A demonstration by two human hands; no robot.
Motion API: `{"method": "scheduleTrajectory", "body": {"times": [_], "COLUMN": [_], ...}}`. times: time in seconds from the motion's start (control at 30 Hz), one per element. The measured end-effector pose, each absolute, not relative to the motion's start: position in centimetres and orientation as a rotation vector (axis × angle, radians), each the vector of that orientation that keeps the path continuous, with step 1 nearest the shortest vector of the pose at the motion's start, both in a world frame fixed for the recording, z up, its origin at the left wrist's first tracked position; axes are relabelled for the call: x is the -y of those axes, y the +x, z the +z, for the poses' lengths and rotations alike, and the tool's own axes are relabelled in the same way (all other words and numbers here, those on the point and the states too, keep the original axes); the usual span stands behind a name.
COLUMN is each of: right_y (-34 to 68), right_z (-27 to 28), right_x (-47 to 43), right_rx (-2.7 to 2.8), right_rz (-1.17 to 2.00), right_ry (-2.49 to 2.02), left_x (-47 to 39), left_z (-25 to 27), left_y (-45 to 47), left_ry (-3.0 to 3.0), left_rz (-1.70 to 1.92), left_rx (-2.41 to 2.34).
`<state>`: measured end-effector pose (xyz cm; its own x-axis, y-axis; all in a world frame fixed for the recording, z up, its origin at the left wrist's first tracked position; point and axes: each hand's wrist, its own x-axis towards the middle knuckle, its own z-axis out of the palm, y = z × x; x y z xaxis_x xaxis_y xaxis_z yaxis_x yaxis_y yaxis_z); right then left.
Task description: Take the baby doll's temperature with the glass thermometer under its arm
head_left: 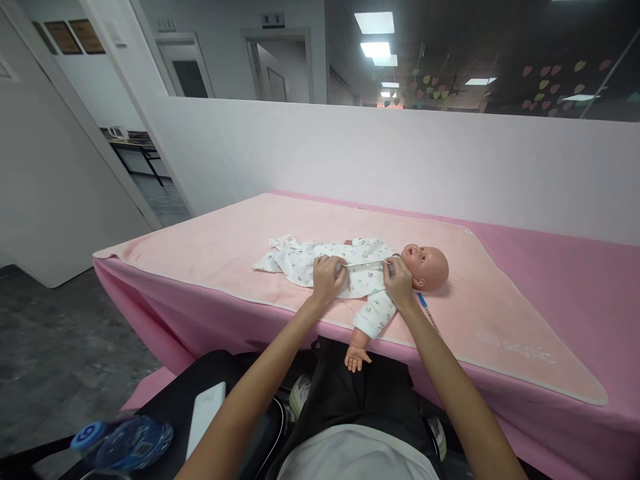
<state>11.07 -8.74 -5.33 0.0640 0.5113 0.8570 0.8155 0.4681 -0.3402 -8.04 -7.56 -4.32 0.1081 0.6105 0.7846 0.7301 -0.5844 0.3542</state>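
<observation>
A baby doll (433,268) lies on its back with its head to the right, dressed in a white printed baby gown (300,261). My left hand (329,277) is closed on the gown's front edge near the doll's middle. Closer to the neck, my right hand (399,279) pinches the same edge. Between the two hands the edge runs taut and straight. One doll arm (358,348) hangs over the table's near edge, its sleeve ending above the wrist. Beside my right wrist lies a pen-like stick with a blue end (423,300), partly hidden by my forearm.
Under the doll is a peach mat (210,250) on a table with a pink cloth (565,267). A white low wall with glass above stands behind it. At the lower left, a black chair (220,373) holds a water bottle (133,441) and a white box-like object (206,410).
</observation>
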Motion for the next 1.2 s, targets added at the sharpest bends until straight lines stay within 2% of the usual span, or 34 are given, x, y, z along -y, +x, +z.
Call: {"method": "scheduleTrajectory", "body": {"times": [0.17,0.27,0.37,0.43,0.6,0.73,0.93,1.2], "right_y": [11.2,11.1,11.0,11.2,14.1,17.6,19.4,19.7], "right_z": [-5.6,-5.6,-5.0,-4.2,-3.3,-5.1,-8.3,-10.6], "right_x": [8.6,8.6,9.2,10.3,15.4,20.0,24.2,25.1], "right_rx": [1.572,1.568,1.588,1.608,1.597,1.596,1.619,1.628], "right_rz": [-0.357,-0.388,-0.46,-0.517,-0.41,-0.272,-0.295,-0.25], "right_ry": [-1.206,-1.228,-1.258,-1.281,-1.535,-1.893,-2.06,-1.968], "left_x": [7.3,6.9,6.6,6.3,4.7,2.4,0.7,1.7], "left_z": [-4.2,-4.2,-3.4,-2.3,0.7,0.7,-0.9,0.8], "left_y": [-8.6,-9.1,-9.2,-8.7,-5.4,-3.0,-3.2,-4.9], "left_ry": [-2.028,-1.761,-1.625,-1.802,-2.654,-3.131,-3.372,-3.435], "left_rz": [-1.559,-1.753,-1.947,-1.965,-1.709,-1.419,-1.224,-0.807], "left_rx": [1.595,1.7,1.59,1.441,1.173,1.138,1.102,0.826]}}
